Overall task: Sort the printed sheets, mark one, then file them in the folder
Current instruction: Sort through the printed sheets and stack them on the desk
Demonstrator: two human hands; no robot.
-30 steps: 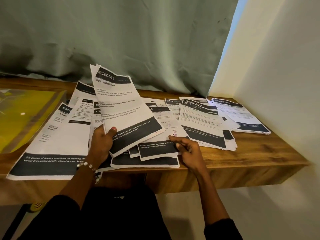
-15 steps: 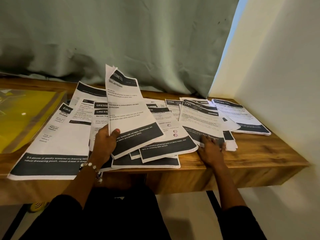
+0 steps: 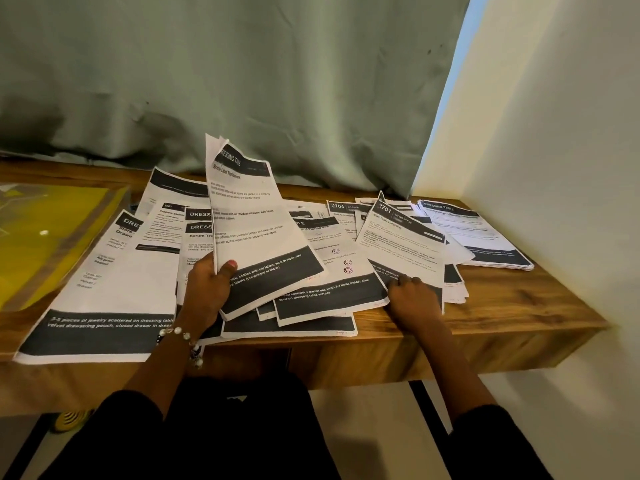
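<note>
Many printed sheets with black header and footer bands lie spread over the wooden shelf. My left hand grips a small raised stack of sheets headed "Dressing Table", thumb on its front, tilted up off the pile. My right hand lies at the near edge of the sheet numbered 2701, fingers curled under its lifted lower edge. A yellow plastic folder lies flat at the far left of the shelf. A separate stack of sheets sits at the right, by the wall.
A green curtain hangs right behind the shelf. A white wall closes off the right side. The shelf's front edge runs just beyond my wrists, with several sheets overhanging it at the left.
My right hand left the centre sheets, moved right to the 2701 sheet and lifted its near edge. The stack in my left hand shifted right and stands more upright.
</note>
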